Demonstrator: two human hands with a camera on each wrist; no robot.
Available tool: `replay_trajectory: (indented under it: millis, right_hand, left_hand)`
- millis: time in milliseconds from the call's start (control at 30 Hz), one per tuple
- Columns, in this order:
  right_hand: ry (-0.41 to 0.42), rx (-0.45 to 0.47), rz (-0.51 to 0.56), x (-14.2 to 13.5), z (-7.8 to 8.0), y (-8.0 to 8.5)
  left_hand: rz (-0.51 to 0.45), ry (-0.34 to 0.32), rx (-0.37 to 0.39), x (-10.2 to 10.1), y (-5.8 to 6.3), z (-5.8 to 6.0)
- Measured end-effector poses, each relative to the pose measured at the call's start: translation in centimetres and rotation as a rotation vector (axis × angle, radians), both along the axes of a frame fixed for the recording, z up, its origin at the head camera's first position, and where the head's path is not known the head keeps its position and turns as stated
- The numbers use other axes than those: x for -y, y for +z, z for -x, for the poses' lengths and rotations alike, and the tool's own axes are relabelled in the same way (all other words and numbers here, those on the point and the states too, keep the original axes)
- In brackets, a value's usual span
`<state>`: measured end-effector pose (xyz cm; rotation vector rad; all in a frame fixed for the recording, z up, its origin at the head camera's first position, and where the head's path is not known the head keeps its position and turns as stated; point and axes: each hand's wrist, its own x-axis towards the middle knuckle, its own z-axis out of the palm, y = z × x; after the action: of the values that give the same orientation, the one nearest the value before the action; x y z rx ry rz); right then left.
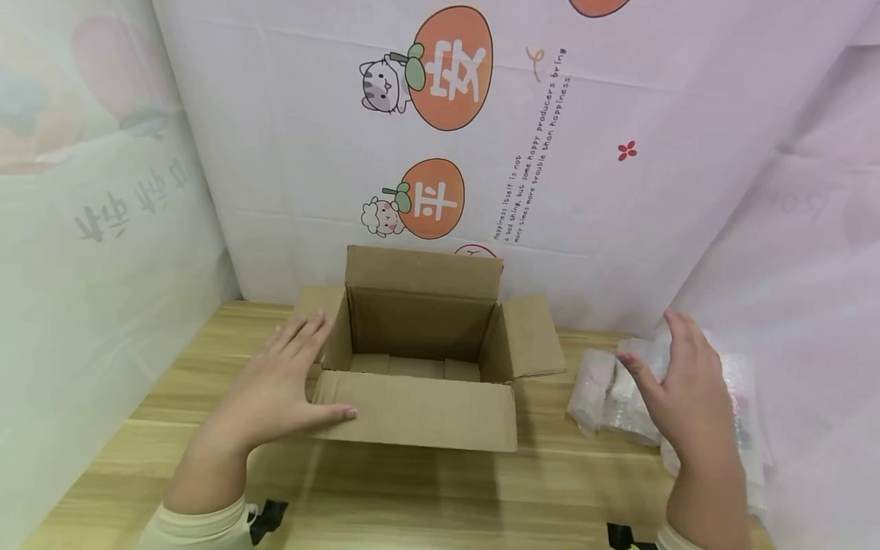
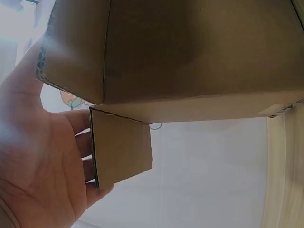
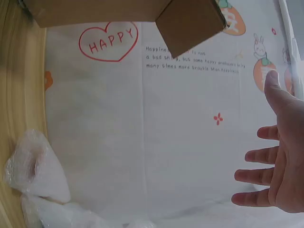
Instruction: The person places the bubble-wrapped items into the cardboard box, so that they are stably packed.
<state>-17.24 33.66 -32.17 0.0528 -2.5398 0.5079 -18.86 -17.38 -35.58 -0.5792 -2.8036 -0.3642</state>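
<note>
An open cardboard box (image 1: 419, 412) stands on the wooden table, its flaps folded outward; the part of its inside that shows holds nothing but its folded bottom. My left hand (image 1: 275, 389) lies at the box's left side, fingers over the left flap (image 2: 123, 147) and thumb over the front flap. In the left wrist view its fingers pass behind the left flap, straight and not curled round it. To the right, my right hand (image 1: 687, 389) hovers with fingers spread, holding nothing. Beneath and beside it lie several bubble-wrapped packages (image 1: 591, 389), partly hidden by the hand.
White printed cloth (image 1: 309, 153) hangs behind the box and along both sides, close to the table's edges. The wooden table (image 1: 385, 496) extends in front of the box. The right flap (image 1: 532, 336) sticks out toward the wrapped packages (image 3: 38, 166).
</note>
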Motion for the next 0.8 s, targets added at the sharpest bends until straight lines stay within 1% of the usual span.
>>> replay_trajectory:
  millis: [167, 267, 400, 467, 633, 800]
  right_hand:
    - [-0.068, 0.012, 0.032, -1.6, 0.1, -0.3]
    - [-0.101, 0.023, 0.045, -2.7, 0.4, -0.5]
    - [-0.143, 0.044, 0.066, -4.2, 0.6, -0.8]
    - [-0.165, 0.058, 0.074, -4.9, 0.7, -1.0]
    - [-0.22, 0.117, 0.086, -6.4, 1.1, -1.9]
    - [-0.284, 0.213, 0.101, -8.0, 1.9, -3.1]
  left_hand:
    - [-0.003, 0.01, 0.026, -0.2, -0.2, 0.1]
    - [-0.017, 0.017, 0.024, -0.2, -0.4, 0.1]
    - [-0.037, 0.009, 0.023, -0.1, -0.7, 0.3]
    - [-0.041, 0.0, 0.035, 0.0, -0.8, 0.3]
    - [-0.049, -0.025, 0.071, 0.3, -0.8, 0.4]
    - [-0.072, -0.057, 0.087, 0.6, -0.8, 0.4]
